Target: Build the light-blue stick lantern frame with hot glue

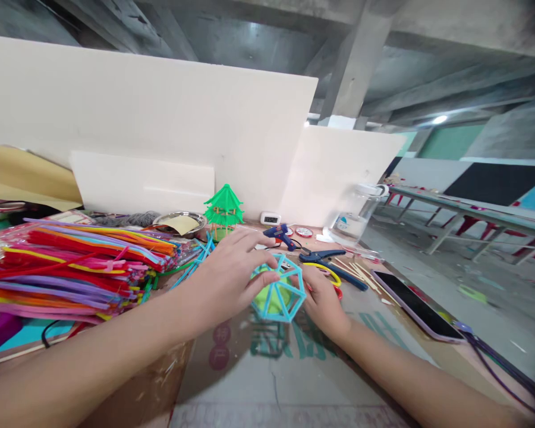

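Printed sheeting [232,383], probably cardboard, lies beneath the blue frame [278,284], under concrete beams [468,35].

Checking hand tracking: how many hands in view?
2: the left hand over the left side of the light-blue spoked frame, the right hand at its right side. No others show.

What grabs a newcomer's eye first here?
Probably the heap of brightly coloured strips filling the left of the view. Next, the vivid green tree-shaped model standing at the back, in front of the white board. Then the light-blue spoked frame near the centre, between the left hand and right hand.
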`<state>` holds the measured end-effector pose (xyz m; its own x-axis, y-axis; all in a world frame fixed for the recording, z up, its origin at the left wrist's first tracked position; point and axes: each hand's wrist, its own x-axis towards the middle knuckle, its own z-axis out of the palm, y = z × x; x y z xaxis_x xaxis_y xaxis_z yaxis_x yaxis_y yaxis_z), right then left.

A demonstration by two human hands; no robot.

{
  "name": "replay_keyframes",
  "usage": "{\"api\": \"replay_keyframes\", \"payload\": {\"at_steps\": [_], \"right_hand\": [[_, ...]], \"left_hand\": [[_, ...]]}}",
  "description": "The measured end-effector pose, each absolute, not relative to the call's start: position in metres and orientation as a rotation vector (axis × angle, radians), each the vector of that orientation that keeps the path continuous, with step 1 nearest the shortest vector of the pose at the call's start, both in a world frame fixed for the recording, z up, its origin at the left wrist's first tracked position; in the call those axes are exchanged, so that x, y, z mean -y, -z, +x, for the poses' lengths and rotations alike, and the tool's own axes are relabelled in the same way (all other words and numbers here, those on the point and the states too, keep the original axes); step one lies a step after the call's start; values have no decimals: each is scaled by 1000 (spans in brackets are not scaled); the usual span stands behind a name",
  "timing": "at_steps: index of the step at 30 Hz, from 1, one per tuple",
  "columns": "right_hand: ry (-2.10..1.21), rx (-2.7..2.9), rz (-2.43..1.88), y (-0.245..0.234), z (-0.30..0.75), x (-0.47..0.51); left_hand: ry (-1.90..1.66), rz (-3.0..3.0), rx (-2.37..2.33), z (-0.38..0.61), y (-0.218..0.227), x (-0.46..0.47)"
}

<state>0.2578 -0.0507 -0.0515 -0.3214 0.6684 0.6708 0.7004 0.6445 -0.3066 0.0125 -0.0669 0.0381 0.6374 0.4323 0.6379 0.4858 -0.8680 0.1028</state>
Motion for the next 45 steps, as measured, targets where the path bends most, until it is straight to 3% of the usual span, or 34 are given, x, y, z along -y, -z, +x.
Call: {"api": "replay_keyframes", "payload": {"at_steps": [5, 15, 32, 45], "right_hand": [[-224, 1893, -1257, 54, 262, 36], [-251, 1857, -1332, 54, 263, 30], [-322, 1923, -1285, 57, 260, 32], [-284, 1971, -1280, 59, 261, 34]], "left_hand": [[1083, -2819, 975, 12, -40, 52], [778, -2853, 1513, -4, -31, 13], [595, -2932, 1583, -15, -19, -4], [723, -2784, 1614, -22, -19, -15]]}}
